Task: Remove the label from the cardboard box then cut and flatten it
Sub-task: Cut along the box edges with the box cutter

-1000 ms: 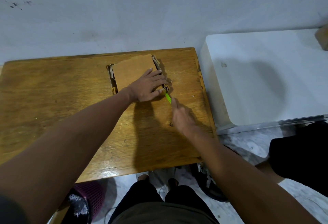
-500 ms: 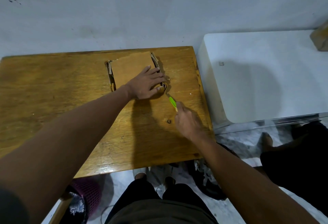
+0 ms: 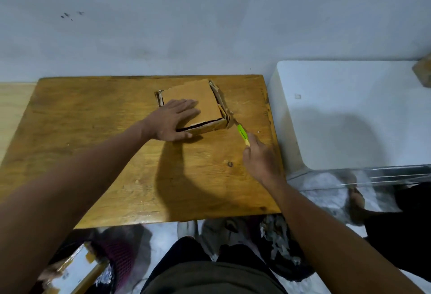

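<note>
**Knife at the corner: what could slip**

While our left hand (image 3: 173, 120) lies flat on the cardboard box (image 3: 194, 105), fingers spread open and pressing down, our right hand (image 3: 261, 158) is closed around the green knife (image 3: 242, 134). The box sits on the far side of the wooden table (image 3: 93, 154), near the back edge and a little to the right. The tip of the knife points at the near right corner of the box. It looks like it is touching that corner, but the blade is thin and we cannot be sure.

We think we are in the cutting part of the job. We see no label on the top of the box. The box is low and partly squashed, with a dark gap along its near edge, so it is not flat yet.

Here is what could go wrong. If we push too hard, the blade could jump out of the cardboard and scratch the table. Our left thumb rests close to the near edge of the box. If the knife slides left along that edge, it could meet the thumb. The box is light, we guess, so it could skid if the left hand lifts. The loose flaps at the right side could also catch the blade and bend it off its line.

The white chest (image 3: 349, 116) stands just beside the table and is out of the way.
</note>
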